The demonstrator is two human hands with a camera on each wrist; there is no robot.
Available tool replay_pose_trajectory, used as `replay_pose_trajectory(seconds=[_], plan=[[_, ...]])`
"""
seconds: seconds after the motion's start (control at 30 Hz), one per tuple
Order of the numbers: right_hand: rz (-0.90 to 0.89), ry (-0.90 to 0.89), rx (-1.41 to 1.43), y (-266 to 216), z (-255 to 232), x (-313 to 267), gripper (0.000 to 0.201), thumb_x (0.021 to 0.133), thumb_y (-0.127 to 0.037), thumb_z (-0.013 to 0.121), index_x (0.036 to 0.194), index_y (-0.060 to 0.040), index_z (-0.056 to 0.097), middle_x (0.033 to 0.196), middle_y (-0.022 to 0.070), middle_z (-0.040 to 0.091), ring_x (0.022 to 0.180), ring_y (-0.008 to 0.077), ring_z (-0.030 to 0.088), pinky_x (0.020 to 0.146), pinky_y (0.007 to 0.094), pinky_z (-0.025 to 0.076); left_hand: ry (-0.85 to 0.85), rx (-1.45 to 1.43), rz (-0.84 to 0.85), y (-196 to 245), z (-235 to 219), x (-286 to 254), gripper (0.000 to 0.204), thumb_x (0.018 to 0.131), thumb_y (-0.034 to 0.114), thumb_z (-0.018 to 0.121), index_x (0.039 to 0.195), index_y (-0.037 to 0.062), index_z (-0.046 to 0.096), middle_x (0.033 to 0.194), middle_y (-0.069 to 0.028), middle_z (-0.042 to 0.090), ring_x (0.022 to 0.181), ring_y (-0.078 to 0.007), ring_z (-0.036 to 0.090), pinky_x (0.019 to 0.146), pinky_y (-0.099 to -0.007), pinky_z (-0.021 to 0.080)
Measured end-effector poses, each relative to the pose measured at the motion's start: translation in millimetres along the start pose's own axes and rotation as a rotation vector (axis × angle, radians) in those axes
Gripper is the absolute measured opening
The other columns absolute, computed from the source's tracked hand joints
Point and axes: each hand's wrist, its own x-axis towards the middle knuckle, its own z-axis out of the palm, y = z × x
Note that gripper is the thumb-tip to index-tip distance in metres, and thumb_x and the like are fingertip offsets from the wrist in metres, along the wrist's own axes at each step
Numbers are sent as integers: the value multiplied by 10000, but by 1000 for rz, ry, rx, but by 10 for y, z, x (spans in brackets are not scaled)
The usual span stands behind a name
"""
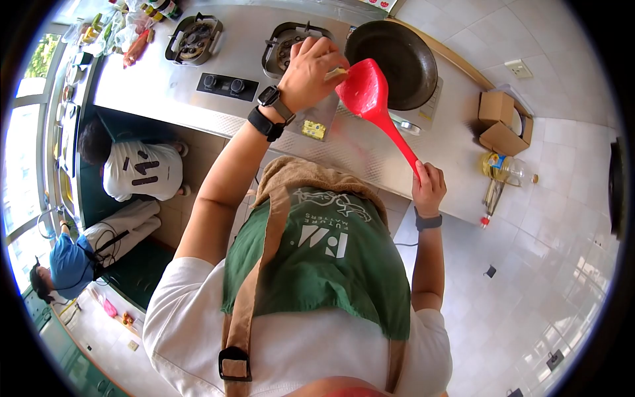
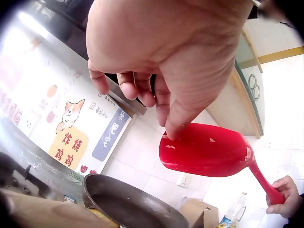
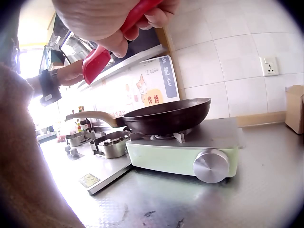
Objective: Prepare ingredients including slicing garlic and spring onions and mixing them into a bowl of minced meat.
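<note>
A red spatula [image 1: 366, 88] with a wide, slightly hollow head is held up in front of the frying pan [image 1: 410, 66]. My right hand [image 1: 429, 188] grips the end of its handle. At the far edge of the head, my left hand [image 1: 311, 73] pinches the rim between thumb and fingertips. Pale bits of residue stick to the red surface [image 2: 204, 152] in the left wrist view. The dark pan sits on a pale green portable stove [image 3: 175, 159], its wooden handle [image 3: 97, 116] reaching out below my left hand.
Two built-in burners [image 1: 194, 41] lie left of the pan. A yellow packet [image 1: 313, 129] is near the counter's front edge. To the right stand a cardboard box [image 1: 503, 119] and an oil bottle [image 1: 506, 168]. Two other people [image 1: 142, 171] are at the left.
</note>
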Motion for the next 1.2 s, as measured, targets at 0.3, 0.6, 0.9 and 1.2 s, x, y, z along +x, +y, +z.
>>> replay_pose_trajectory(seconds=[0.3,0.6,0.9,1.2], plan=[[3,24,-52,55,-55,-31,570,716,33,742,1225,-157,572,933,75,581,731,252,569,607,334,497,-90,-110,-45,-96,170,115,141,737,253,764,851,174,737,921,2,555,946,-205,520,869,-376,387],[188,-60,-78,169,-33,-65,490,772,-14,712,1225,-159,594,931,69,600,796,259,595,646,350,510,-86,-504,37,780,-843,192,134,700,161,783,826,138,744,865,-24,526,901,-210,510,802,-324,423],[576,-158,22,310,371,199,414,838,-109,676,1234,-191,591,981,63,619,908,269,612,745,366,516,408,-1485,110,2114,-1522,-1,79,757,179,751,749,101,737,785,21,616,767,-192,462,706,-416,372],[576,-130,53,502,385,397,422,832,-119,682,1239,-178,591,1042,81,638,941,290,617,804,381,505,-1,-1354,158,1713,-1752,-61,270,580,294,899,778,191,746,737,95,467,774,-85,410,758,-308,322]])
